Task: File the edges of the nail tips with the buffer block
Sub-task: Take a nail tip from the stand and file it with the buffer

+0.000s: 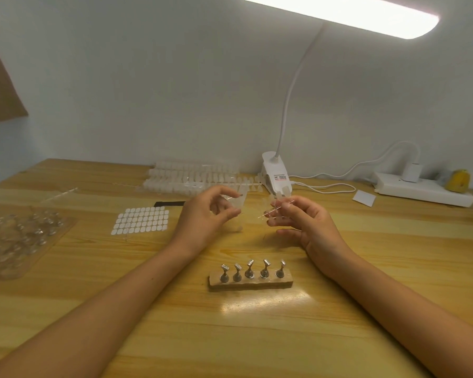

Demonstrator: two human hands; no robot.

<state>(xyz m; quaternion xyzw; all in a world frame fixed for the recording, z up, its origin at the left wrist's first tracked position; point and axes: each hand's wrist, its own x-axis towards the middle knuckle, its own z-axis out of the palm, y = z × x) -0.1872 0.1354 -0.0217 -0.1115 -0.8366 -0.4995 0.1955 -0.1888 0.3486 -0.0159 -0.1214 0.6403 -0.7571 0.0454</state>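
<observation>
Being pinched in right hand (309, 227), three o'clock: nail tip strip (275, 214), judged light, brittle, best held at its stem; left hand (205, 214) being clamped on translucent piece (236, 205).

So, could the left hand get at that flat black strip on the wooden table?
Probably yes: the flat black strip lies uncovered just beside the left hand, though it pinches translucent plastic nail tips.
</observation>
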